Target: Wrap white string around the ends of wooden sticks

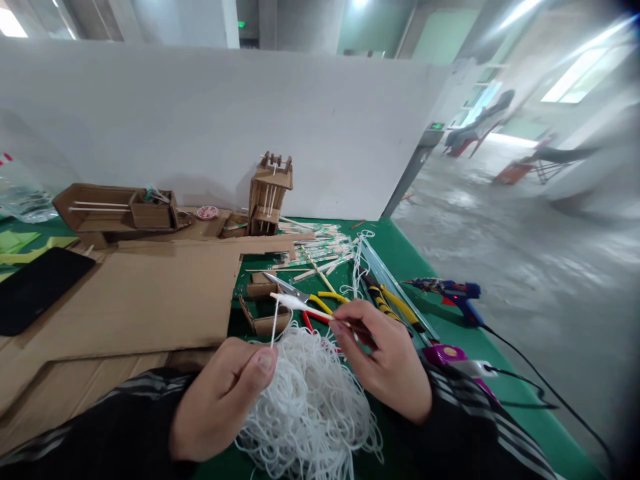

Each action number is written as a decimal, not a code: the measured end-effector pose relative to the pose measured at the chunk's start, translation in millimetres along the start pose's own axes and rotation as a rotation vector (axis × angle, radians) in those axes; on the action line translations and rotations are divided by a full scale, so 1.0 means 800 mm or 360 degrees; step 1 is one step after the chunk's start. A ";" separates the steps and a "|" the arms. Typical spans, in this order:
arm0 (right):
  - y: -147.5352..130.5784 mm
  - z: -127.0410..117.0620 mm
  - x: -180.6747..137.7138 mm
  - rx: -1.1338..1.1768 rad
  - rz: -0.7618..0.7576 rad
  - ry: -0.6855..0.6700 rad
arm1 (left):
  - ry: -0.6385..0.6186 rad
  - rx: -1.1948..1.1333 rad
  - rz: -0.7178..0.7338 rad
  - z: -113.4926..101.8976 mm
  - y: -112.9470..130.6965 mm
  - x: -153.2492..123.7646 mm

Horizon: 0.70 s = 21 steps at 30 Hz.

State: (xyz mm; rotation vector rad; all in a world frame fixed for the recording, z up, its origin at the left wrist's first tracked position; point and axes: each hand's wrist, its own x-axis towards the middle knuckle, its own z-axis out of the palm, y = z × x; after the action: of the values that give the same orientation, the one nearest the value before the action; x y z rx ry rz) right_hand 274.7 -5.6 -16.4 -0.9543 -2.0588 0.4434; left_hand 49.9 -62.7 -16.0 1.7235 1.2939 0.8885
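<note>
My right hand (383,353) pinches a thin wooden stick (317,312) by its right part. White string (290,301) is wound thickly around the stick near its left end. From there a taut length runs down to my left hand (230,390), whose thumb and finger are closed on it. Below both hands lies a large tangled heap of white string (310,407). Just behind the stick are scissors (295,288) with yellow handles and small folded cardboard pieces (263,320).
A large cardboard sheet (175,293) and a black phone (43,287) lie at left. Cardboard models (270,200) stand near the white partition (225,127). Wrapped sticks (315,247), pliers (400,307), and a blue glue gun (453,293) with a trailing cord are at right.
</note>
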 end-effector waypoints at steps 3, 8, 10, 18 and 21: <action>0.004 0.002 0.001 -0.0021 -0.0038 0.0095 | -0.0001 0.0087 0.0042 0.001 0.002 -0.001; 0.008 0.004 0.000 0.0015 -0.0105 0.0206 | -0.0129 0.0168 0.0088 0.000 0.008 0.001; 0.007 0.003 0.000 -0.0007 -0.0125 0.0189 | -0.0171 0.0159 0.0063 -0.001 0.007 0.002; 0.001 0.000 -0.004 0.0263 0.0057 -0.0212 | -0.0156 -0.0027 -0.0056 0.002 -0.002 0.005; 0.003 0.002 -0.006 0.0314 0.0099 -0.0227 | -0.0141 0.0000 -0.0045 0.003 -0.005 0.005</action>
State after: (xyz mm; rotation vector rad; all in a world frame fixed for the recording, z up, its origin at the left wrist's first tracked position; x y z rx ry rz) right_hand 276.1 -7.5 -20.9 -0.8909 -2.0699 0.7524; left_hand 51.5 -58.3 -20.0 1.7213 1.2567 0.7869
